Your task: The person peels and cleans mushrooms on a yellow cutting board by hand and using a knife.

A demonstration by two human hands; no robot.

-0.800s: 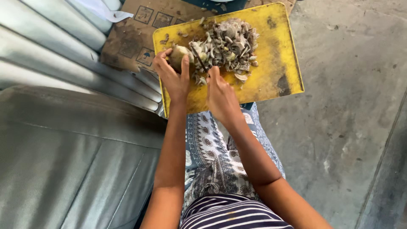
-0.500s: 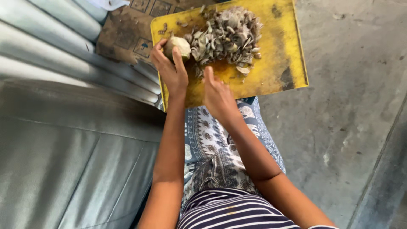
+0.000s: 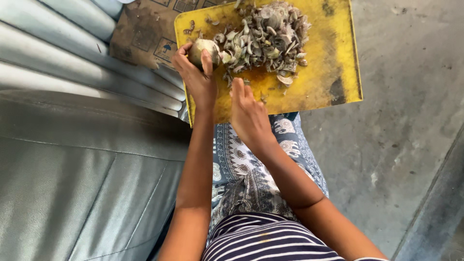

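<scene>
My left hand (image 3: 195, 79) grips a pale round bulb (image 3: 203, 48) over the left part of a stained yellow board (image 3: 333, 72). The board rests across my knees. A heap of brownish peels and scraps (image 3: 266, 38) covers the board's middle, right beside the bulb. My right hand (image 3: 249, 113) hovers over the board's near edge with its back to the camera and its fingers pointing toward the bulb. They are held close together, and whatever they may hold is hidden.
A dirty piece of cardboard (image 3: 140, 38) lies under the board's far left corner. Grey ribbed sheeting (image 3: 63, 63) and a grey padded surface (image 3: 72, 183) fill the left side. Bare concrete floor (image 3: 411, 121) lies to the right.
The board, peels and both hands sit higher in the picture, as the view has tipped. My left hand keeps its grip on the bulb; my right hand stays just below it.
</scene>
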